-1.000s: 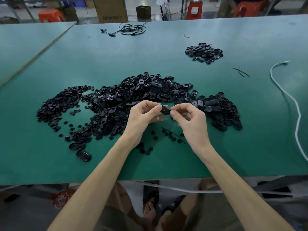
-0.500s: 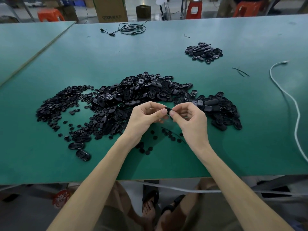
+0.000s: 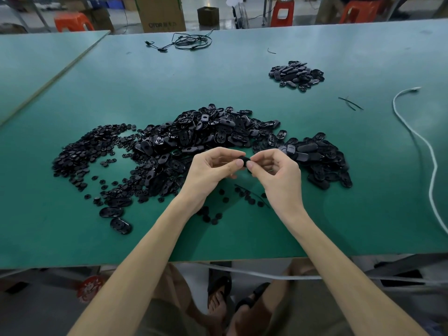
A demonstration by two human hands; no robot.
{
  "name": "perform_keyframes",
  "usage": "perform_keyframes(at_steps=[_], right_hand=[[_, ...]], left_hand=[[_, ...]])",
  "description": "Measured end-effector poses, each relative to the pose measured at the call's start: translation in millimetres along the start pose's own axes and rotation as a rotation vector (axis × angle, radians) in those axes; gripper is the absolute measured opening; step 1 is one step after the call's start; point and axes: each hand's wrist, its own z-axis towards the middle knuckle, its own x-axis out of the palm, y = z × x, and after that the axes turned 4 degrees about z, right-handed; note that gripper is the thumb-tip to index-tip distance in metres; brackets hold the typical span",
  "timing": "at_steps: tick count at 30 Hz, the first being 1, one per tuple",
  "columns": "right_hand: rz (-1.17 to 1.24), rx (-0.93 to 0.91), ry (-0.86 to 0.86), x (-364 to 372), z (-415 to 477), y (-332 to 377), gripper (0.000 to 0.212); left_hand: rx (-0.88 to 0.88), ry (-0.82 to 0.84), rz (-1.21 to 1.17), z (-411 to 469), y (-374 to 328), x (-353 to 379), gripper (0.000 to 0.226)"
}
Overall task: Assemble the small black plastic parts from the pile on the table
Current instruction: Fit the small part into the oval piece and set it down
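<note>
Since a second ago the hands have drawn closer; left hand [image 3: 209, 174] and right hand [image 3: 278, 174] pinch one black part [image 3: 243, 159] together over the green table [image 3: 242, 81], at the near edge of the pile [image 3: 213, 135]; orange stools [image 3: 72, 21] stand far behind.

Small pile [image 3: 296, 75] — behind main pile [image 3: 194, 141]

Bare green table [image 3: 150, 83] lay open behind the big pile of black parts [image 3: 206, 139], with a smaller pile [image 3: 297, 75] far right and a white cord [image 3: 410, 131] snaking along the right side.
</note>
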Motion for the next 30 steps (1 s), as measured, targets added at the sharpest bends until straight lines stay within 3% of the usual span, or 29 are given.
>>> perform_keyframes(at_steps=[12,17,30], right_hand=[[-0.031,-0.019,-0.001,-1.4,-0.2,0.1,0.01],[-0.006,0.008,-0.038,-2.3,1.0,-2.1,0.023],[0.106,0.001,0.062,-1.2,0.4,-1.3,0.013]], left_hand=[[0.01,0.037,0.007,0.3,0.6,-0.3,0.016],[0.01,0.048,-0.03,-0.2,1.1,-2.5,0.016],[0.027,0.043,0.077,1.4,4.2,1.8,0.015]])
